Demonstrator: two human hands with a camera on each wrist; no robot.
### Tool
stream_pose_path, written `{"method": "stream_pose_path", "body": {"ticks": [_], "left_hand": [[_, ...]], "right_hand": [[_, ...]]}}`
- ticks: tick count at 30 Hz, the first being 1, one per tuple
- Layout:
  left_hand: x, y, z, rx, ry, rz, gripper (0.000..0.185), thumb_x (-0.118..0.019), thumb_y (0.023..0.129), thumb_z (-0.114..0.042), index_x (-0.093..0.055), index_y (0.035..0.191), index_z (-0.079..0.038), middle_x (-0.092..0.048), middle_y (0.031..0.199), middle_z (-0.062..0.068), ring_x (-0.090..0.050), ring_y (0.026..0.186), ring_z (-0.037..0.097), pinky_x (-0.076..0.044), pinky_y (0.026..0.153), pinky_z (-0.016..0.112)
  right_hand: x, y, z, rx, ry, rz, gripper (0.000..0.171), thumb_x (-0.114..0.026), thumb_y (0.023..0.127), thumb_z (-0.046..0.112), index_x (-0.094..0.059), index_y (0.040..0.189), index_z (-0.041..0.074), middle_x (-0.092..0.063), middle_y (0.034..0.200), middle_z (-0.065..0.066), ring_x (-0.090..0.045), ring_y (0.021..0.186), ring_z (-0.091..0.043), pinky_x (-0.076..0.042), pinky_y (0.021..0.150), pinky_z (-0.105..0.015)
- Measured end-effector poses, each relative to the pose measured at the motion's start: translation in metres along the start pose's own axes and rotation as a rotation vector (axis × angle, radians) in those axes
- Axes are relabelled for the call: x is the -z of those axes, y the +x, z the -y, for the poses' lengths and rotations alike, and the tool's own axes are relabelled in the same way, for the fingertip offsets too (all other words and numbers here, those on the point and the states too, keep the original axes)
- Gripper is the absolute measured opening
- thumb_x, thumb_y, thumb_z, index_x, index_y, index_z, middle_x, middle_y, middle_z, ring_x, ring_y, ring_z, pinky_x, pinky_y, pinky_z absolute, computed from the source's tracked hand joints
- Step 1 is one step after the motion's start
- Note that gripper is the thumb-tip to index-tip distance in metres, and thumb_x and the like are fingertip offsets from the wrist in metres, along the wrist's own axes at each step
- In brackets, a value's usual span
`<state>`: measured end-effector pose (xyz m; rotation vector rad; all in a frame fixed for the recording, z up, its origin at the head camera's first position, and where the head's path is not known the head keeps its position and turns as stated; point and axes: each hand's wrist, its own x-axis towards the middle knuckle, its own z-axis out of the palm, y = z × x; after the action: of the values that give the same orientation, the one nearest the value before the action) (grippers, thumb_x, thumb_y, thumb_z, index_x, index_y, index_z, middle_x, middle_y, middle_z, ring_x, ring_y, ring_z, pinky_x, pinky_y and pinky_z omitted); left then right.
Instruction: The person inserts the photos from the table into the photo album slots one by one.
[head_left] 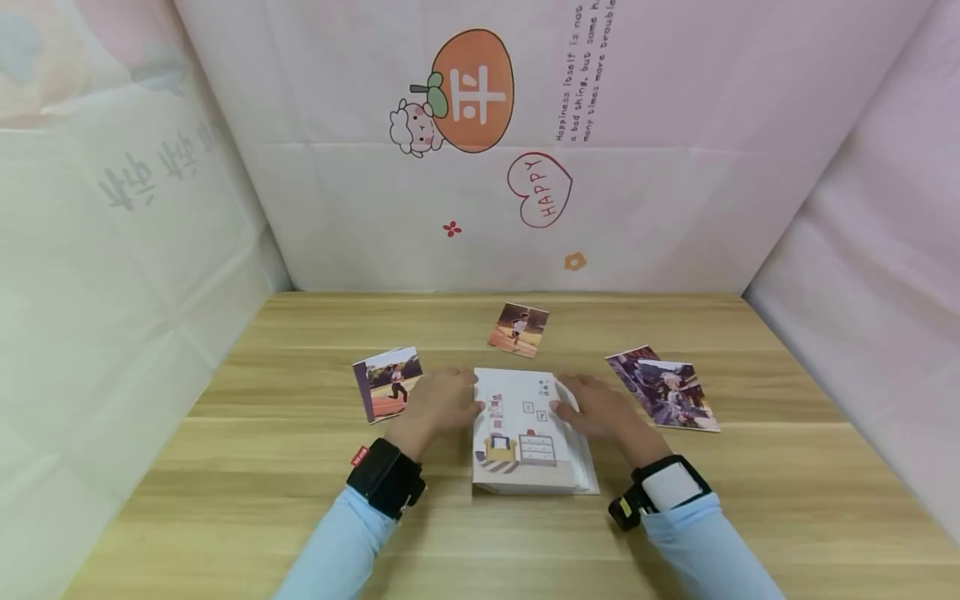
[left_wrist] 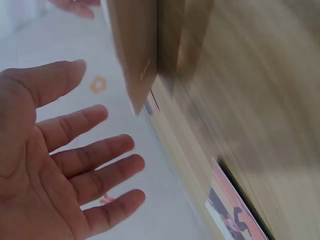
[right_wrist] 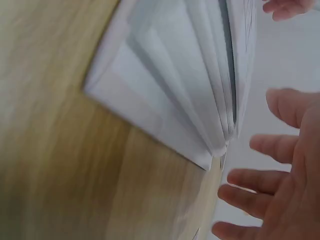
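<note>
the album (head_left: pixel 525 433) lies near the tabletop's (head_left: pixel 262 500) front edge. the left hand (head_left: pixel 442 404) and right hand (head_left: pixel 600 408) flank it, fingers straight, apparently gripping nothing. its loose fanned pages could slip, or nudge the photos (head_left: pixel 667 390).

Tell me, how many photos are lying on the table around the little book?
5 seem visible: two overlapping left of the album, by the left hand; one photo beyond it; two overlapping on the right near the right hand. More may hide underneath the stacks.
</note>
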<state>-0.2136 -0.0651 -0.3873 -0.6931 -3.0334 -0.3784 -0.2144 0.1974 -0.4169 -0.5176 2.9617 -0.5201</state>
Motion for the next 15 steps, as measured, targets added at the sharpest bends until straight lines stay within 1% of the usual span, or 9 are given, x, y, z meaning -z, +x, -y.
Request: {"method": "stream_pose_path", "body": {"ticks": [3, 6, 9, 12, 15], "left_hand": [[-0.005, -0.007, -0.005, -0.094, 0.014, -0.008, 0.043, -0.065, 0.086, -0.032, -0.061, 0.120, -0.006, -0.058, 0.118, 0.013, -0.055, 0.106, 0.027, -0.046, 0.085, 0.040], [-0.008, -0.016, -0.011, -0.161, 0.021, -0.012, 0.041, -0.064, 0.086, -0.030, -0.061, 0.120, -0.007, -0.056, 0.122, 0.014, -0.052, 0.112, 0.028, -0.043, 0.089, 0.043], [-0.010, -0.026, -0.018, -0.214, 0.023, -0.008, 0.038, -0.062, 0.087, -0.029, -0.062, 0.119, -0.008, -0.054, 0.124, 0.015, -0.049, 0.116, 0.030, -0.040, 0.093, 0.045], [-0.013, -0.034, -0.027, -0.261, 0.022, 0.004, 0.036, -0.061, 0.088, -0.030, -0.063, 0.117, -0.009, -0.054, 0.126, 0.014, -0.047, 0.117, 0.029, -0.040, 0.093, 0.045], [-0.015, -0.040, -0.036, -0.316, 0.023, 0.009, 0.034, -0.062, 0.087, -0.033, -0.065, 0.113, -0.011, -0.054, 0.124, 0.012, -0.046, 0.118, 0.028, -0.039, 0.093, 0.045]], "right_hand": [[0.000, -0.008, -0.002, 0.018, 0.037, 0.052, 0.060, -0.049, 0.095, 0.038, -0.037, 0.141, 0.002, -0.035, 0.136, -0.032, -0.033, 0.123, -0.049, -0.030, 0.094, -0.061], [-0.001, -0.018, -0.005, 0.022, 0.044, 0.076, 0.064, -0.050, 0.093, 0.044, -0.036, 0.142, 0.004, -0.032, 0.138, -0.032, -0.031, 0.124, -0.049, -0.028, 0.094, -0.062], [-0.002, -0.029, -0.007, 0.007, 0.073, 0.107, 0.069, -0.050, 0.091, 0.048, -0.034, 0.143, 0.006, -0.028, 0.140, -0.033, -0.028, 0.125, -0.051, -0.027, 0.094, -0.063], [-0.003, -0.038, -0.009, -0.011, 0.101, 0.142, 0.073, -0.052, 0.089, 0.050, -0.033, 0.144, 0.007, -0.024, 0.141, -0.033, -0.025, 0.126, -0.051, -0.025, 0.095, -0.063], [-0.003, -0.044, -0.009, -0.021, 0.105, 0.153, 0.073, -0.054, 0.088, 0.050, -0.034, 0.144, 0.007, -0.023, 0.142, -0.034, -0.023, 0.127, -0.051, -0.024, 0.095, -0.064]]}}
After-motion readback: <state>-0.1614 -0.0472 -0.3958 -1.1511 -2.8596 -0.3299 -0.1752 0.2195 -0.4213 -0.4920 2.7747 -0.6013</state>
